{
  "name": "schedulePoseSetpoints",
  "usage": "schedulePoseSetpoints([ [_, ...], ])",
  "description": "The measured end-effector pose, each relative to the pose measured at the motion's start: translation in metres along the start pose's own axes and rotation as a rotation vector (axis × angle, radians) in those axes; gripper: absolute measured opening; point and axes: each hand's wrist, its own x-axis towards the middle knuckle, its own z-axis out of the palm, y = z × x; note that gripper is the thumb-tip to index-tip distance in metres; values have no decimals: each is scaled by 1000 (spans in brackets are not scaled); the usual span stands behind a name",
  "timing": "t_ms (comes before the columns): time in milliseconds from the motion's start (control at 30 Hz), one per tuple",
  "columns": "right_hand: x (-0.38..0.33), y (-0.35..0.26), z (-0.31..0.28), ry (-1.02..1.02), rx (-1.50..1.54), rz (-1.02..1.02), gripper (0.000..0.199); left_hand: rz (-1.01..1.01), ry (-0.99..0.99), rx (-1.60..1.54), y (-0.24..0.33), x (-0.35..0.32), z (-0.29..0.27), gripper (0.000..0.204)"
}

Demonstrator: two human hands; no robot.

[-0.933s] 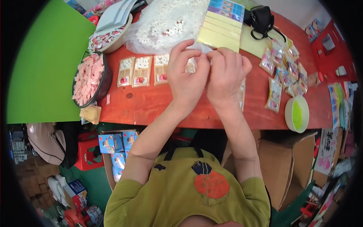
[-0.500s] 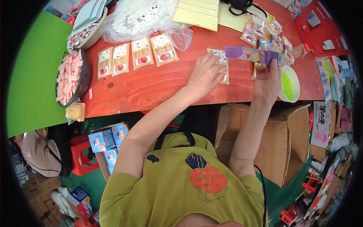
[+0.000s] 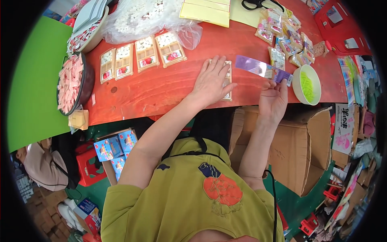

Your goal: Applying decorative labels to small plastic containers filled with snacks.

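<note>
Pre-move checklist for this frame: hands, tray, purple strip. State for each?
1. Left hand flat on the small compartment tray at the table's near edge: ok, palm down, fingers spread over it.
2. Right hand has the purple strip: ok, fingertips pinch its right end, rest lies on the red table.
3. Strip clear of the white bowl with green bits: ok, beside it, apart.
4. Tray contents in place: cannot tell, hand covers most of it.
5. Four filled trays in a row left of the hand: ok, flat and untouched.
6. Pile of small packets past the strip: ok, not on the strip.
</note>
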Motion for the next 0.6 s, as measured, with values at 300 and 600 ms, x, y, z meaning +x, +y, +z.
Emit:
schedulePoseSetpoints([
  [300, -19, 34, 8, 70, 201, 225, 8, -25, 170, -266, -16, -23, -16, 49],
  [600, -20, 39, -3, 65, 192, 242, 11, -290, 376, -674, -19, -65, -37, 22],
])
